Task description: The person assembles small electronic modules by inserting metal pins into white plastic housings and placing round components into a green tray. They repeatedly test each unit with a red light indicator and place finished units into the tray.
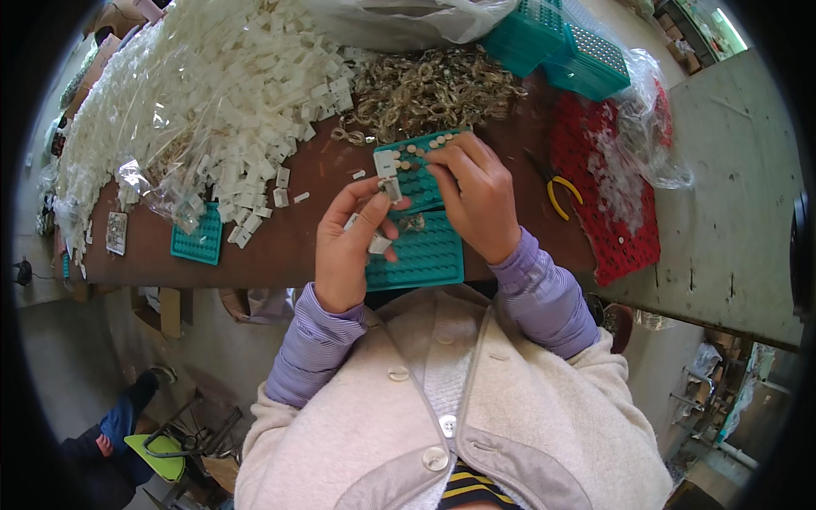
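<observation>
My left hand (350,234) is closed around a few small white plastic housings (390,188), one of them held up between thumb and fingertips. Over the far teal tray (438,194), my right hand (476,191) has its thumb and forefinger pinched together beside a row of small round beige pieces (422,150). Whether anything sits in that pinch is too small to make out. Another white housing (385,162) shows at the tray's left edge. A nearer teal tray (425,253) with rows of dimples lies below my hands, with a small clear piece (412,223) on it.
A big heap of white housings (246,110) covers the table's left. Coiled wires (433,89) pile up at the back, beside stacked teal trays (557,47). Yellow-handled pliers (561,194) lie right, near a red cloth (608,187) with clear bits. Another teal tray (197,235) lies left.
</observation>
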Tool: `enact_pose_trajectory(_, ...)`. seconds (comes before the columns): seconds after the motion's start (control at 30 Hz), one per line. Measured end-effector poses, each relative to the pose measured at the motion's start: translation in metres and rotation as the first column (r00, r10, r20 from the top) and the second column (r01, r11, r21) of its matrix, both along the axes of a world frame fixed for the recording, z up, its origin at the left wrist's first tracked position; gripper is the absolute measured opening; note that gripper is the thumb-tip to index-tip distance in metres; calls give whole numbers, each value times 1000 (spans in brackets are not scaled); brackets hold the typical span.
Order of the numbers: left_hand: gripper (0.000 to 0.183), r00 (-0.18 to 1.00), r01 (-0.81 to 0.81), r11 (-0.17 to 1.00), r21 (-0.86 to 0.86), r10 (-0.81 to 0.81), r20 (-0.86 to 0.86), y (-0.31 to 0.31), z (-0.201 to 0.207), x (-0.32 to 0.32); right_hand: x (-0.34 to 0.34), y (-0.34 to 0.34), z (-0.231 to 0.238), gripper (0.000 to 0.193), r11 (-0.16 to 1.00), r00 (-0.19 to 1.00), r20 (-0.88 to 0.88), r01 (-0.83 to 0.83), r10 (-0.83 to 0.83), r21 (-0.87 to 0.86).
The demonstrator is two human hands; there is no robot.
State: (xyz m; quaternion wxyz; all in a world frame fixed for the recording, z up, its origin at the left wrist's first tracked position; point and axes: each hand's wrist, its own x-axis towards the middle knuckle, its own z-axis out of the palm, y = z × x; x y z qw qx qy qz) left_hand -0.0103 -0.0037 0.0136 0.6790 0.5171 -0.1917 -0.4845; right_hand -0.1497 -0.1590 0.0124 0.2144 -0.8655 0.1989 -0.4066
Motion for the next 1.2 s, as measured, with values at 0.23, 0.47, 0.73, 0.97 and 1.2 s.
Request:
enact_pose_trajectory(0.23, 35, 999, -32, 999, -2, 32, -7, 1, -7, 3, 13, -8, -13, 15, 994, 996, -87, -38, 29, -103)
enact_pose_trajectory(0.47, 35, 1000, 15, 999, -48, -16, -14, 4, -3, 0, 2, 21, 13, 16, 986, 981, 103, -165, 165, -11)
enact_pose_trajectory(0.73, 36, 985, 86, 996, -13, -84, 150, 5, 5, -3, -5, 40, 26, 21, 989, 985, 99, -144, 140, 34)
enact_pose_trajectory(0.97, 28, 985, 164, 986, -40, -162, 55, 6, 5, 4, -2, 33, 26, 22, 980, 964, 172, -196, 201, -43)
enact_pose_trajectory(1.2, 21, 999, 50, 999, 8, -50, -16, 1, -1, 17, 22, -15, 1, 8, 986, 992, -85, 80, -93, -149)
